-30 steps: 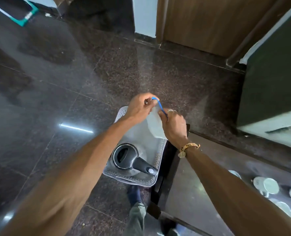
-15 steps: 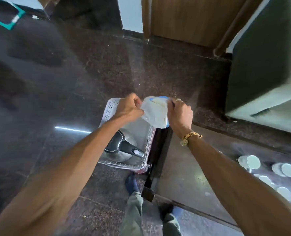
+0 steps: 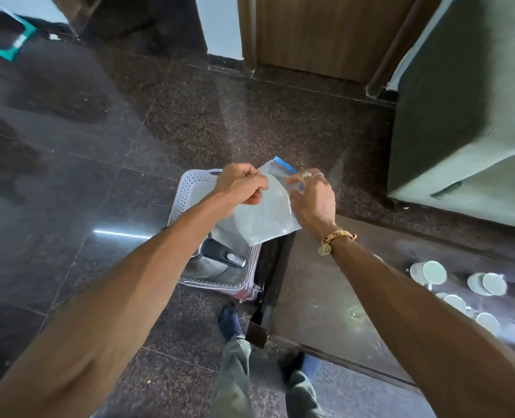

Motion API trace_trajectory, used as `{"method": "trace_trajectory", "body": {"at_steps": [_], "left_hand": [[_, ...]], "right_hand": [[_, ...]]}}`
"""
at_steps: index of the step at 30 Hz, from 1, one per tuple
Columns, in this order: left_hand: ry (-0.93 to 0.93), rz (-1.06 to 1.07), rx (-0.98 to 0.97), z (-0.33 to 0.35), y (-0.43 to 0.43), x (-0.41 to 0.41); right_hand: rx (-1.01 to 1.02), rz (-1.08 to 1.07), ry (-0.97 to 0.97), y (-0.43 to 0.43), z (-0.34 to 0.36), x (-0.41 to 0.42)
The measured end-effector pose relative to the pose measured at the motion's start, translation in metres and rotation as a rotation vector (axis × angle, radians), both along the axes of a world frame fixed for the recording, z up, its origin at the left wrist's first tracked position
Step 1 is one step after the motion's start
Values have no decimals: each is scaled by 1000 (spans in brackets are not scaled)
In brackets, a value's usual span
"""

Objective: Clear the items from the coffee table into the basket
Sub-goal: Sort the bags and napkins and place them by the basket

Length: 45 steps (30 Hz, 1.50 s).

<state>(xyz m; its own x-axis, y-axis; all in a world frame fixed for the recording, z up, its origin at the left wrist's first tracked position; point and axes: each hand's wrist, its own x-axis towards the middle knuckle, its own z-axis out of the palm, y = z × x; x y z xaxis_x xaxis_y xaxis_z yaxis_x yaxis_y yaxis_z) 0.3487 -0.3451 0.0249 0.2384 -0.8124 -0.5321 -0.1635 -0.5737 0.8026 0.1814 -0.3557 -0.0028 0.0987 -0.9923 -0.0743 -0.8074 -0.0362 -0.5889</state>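
Observation:
A clear plastic zip bag [image 3: 263, 212] with a blue top strip hangs between both hands above the basket. My left hand [image 3: 240, 184] pinches its left top corner, and my right hand [image 3: 312, 197] grips its right edge. Below them a white perforated basket [image 3: 186, 188] stands on the floor beside the coffee table [image 3: 316, 297]. A steel electric kettle [image 3: 211, 260] with a black handle lies inside the basket, partly hidden by my left forearm. Several white cups [image 3: 428, 273] lie on the table's right end.
Dark polished granite floor lies to the left and beyond the basket. A green sofa [image 3: 467, 116] stands at the right, a wooden door [image 3: 319, 31] behind. My feet [image 3: 229, 321] are just below the basket, close to the table corner.
The bag has been spread out and now hangs flat between both hands; earlier it was bunched with its blue strip looped up. The view has shifted slightly.

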Motion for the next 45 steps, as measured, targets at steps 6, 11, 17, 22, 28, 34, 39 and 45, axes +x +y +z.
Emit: {"method": "trace_trajectory", "body": {"at_steps": [6, 11, 17, 22, 28, 34, 39, 45], "left_hand": [[28, -1, -15, 4, 4, -5], [-13, -26, -52, 2, 7, -6], [-50, -120, -136, -3, 13, -10], [-85, -163, -163, -2, 15, -13], [-109, -143, -209, 4, 16, -11], [-13, -84, -199, 7, 14, -7], [186, 57, -171, 4, 19, -5], [433, 410, -25, -18, 26, -3]], "right_hand": [[-119, 8, 187, 8, 2, 0], [-119, 147, 187, 13, 5, 4], [121, 175, 182, 10, 3, 9], [32, 100, 136, 10, 0, 8], [-58, 58, 73, 9, 0, 4], [-261, -166, 32, 5, 12, -2], [7, -36, -164, -8, 25, -3], [86, -108, -467, -12, 40, 1]]}}
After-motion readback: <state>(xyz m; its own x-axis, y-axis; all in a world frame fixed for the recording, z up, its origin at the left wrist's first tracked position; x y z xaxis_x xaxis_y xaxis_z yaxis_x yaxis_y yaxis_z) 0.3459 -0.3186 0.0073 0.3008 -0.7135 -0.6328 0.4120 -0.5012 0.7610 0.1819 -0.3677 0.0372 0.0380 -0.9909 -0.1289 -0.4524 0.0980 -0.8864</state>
